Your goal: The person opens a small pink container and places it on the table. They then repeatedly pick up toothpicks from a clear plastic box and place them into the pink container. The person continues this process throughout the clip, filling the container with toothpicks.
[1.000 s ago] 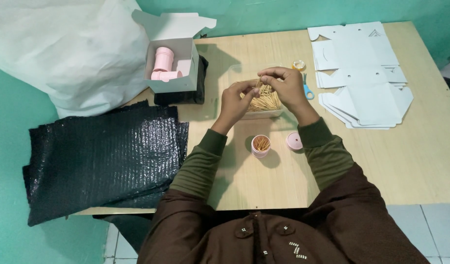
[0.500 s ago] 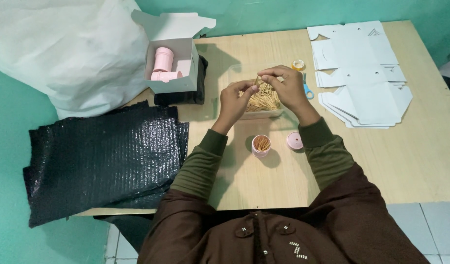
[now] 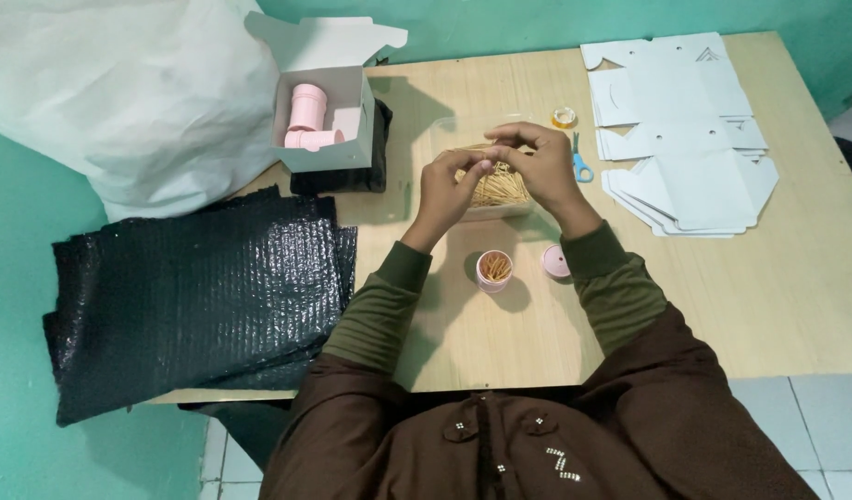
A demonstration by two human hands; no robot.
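A person in a brown garment with green sleeves sits at a wooden table (image 3: 768,306), seen from above. Both hands are raised together over a clear tray (image 3: 500,199) full of thin wooden sticks (image 3: 502,188), which sits near the table's middle. The left hand (image 3: 449,190) has its fingers drawn in, thumb and forefinger pinched narrow on a few sticks above the pile. The right hand (image 3: 541,165) is curled beside it, its fingertips meeting those of the left; it seems to pinch the same sticks, though how many I cannot tell.

Just in front of the tray, nearer the person, stands a small pink cup (image 3: 494,270), open and upright, with sticks inside. Its round pink lid (image 3: 555,261) lies flat on the table just to the right of it, apart from the cup.

Beyond the right hand lie blue-handled scissors (image 3: 581,165), partly hidden by the hand, and a small roll of clear tape (image 3: 564,117). On the right of the table is a pile of flat white cardboard cutouts (image 3: 685,130).

At the far left of the table an open white box (image 3: 347,153) holds two pink cups, one upright and one on its side. A stack of black bubble-wrap sheets (image 3: 194,296) overhangs the table's left edge, and a large white bag (image 3: 120,93) lies behind it.
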